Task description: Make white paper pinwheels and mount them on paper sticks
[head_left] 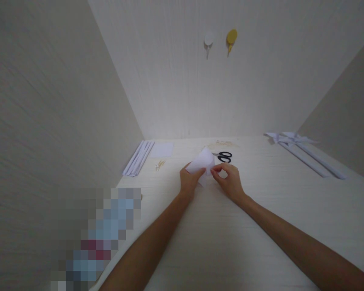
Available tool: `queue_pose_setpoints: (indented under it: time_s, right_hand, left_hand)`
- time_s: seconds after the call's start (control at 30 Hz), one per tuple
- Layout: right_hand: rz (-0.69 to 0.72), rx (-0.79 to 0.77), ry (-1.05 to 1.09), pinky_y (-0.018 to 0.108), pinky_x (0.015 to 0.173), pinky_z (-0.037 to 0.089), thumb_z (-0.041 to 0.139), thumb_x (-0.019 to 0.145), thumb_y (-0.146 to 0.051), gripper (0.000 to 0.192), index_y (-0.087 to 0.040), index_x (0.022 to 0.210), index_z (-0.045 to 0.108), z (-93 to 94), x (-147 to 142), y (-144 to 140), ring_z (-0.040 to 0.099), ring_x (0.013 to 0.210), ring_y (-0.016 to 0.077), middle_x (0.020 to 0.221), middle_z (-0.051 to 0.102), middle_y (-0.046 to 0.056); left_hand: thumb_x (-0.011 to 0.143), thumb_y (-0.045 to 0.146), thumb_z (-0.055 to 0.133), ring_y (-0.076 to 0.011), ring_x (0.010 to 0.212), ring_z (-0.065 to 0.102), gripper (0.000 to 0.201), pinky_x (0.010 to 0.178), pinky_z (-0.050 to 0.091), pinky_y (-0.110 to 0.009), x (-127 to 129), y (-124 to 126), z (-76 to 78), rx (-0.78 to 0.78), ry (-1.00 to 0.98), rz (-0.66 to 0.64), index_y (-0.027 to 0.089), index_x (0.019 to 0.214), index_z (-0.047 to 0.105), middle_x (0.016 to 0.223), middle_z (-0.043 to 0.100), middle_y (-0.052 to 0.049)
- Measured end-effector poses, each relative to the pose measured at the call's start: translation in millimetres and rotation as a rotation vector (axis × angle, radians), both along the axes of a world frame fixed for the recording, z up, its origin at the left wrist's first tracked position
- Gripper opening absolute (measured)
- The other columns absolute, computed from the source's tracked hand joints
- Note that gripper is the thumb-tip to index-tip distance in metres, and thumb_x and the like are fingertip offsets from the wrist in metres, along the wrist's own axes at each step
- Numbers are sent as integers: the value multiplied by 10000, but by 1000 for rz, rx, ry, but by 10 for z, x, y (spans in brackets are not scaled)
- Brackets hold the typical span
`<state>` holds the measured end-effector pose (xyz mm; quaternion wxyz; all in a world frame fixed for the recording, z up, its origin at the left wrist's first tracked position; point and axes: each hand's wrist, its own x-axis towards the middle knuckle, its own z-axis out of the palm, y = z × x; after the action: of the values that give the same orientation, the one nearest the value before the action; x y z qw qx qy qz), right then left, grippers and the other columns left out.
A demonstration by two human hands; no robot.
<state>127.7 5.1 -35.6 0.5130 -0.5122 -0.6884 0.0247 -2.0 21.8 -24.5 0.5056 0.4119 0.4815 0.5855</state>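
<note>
A sheet of white paper, bent into a curved shape, is held above the table. My left hand is closed on its lower left part, with the thumb pressed over the front. At the paper's lower right edge, the thumb and forefinger of my right hand pinch a corner; any small thing between these fingertips is too small to make out. Scissors with black handles lie just behind, their blades partly hidden by the paper.
Rolled white paper sticks lie at the left beside a flat paper square and small wooden sticks. More light-brown bits lie near the back wall. White paper pinwheels on sticks rest at the right. Two hooks hang on the wall.
</note>
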Motion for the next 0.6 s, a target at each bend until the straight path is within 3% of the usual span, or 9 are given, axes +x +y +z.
queue_pose_setpoints:
  time_s: [0.37, 0.6]
  right_hand:
    - [10, 103, -131, 347, 692, 306, 539, 763, -216, 83, -210, 734, 617, 14, -14, -48, 554, 639, 159, 632, 623, 1]
    - [15, 94, -88, 342, 683, 318, 561, 763, -260, 94, -222, 798, 639, -11, -2, -37, 552, 632, 159, 640, 634, 1]
  left_hand:
    - [459, 194, 727, -164, 598, 592, 316, 582, 471, -283, -7, 16, -8, 5, -6, -9, 106, 754, 655, 708, 674, -56]
    - [477, 197, 716, -171, 604, 599, 315, 577, 475, -285, 0, 13, -14, 10, -23, -21, 100, 770, 652, 705, 678, -61]
